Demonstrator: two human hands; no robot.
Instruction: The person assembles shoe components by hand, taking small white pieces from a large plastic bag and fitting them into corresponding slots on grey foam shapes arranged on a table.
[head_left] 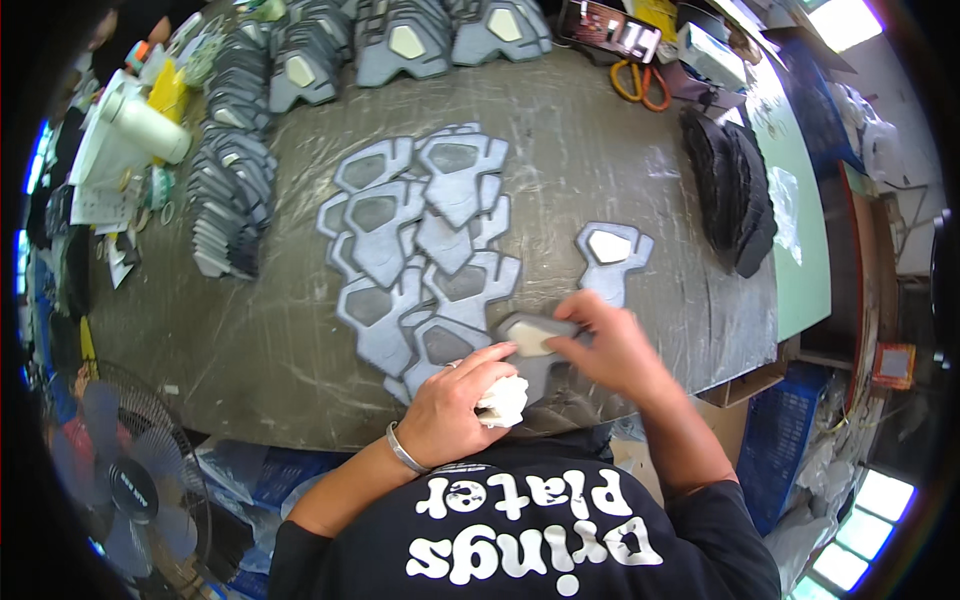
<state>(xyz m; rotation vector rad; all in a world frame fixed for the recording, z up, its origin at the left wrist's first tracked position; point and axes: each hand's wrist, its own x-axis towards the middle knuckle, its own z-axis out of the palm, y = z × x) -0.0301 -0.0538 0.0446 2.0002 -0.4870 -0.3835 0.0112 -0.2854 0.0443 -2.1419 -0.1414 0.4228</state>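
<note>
Nearest is the person's black shirt (480,525) with white lettering, just in front of the near edge of the worktop (590,130). A fan (130,490) stands off the near left corner, and a blue crate (790,440) sits below the near right corner. Above the near edge, the left hand (455,405), with a bracelet (400,452) at its wrist, has its fingers curled around a white wad (503,402); its foremost fingertip reaches the left end of the held piece (530,338). This piece, grey with a cream inset, is near the middle of the near edge, its right end pinched between the thumb and fingers of the right hand (615,345), slightly blurred. Just beyond that hand lies a lone piece (605,268) with a white inset. To the left, in the middle of the worktop, a pile (420,250) of grey pieces with dark insets lies overlapping. Toward the right edge is a black stack (725,185). Along the left edge runs a row of grey pieces (235,190), with a pale bottle (145,125) lying beyond its outer side. Near the far right corner are orange-handled scissors (643,80), with a phone (605,25) just past them. Grey stacks (405,40) line the far edge.
</note>
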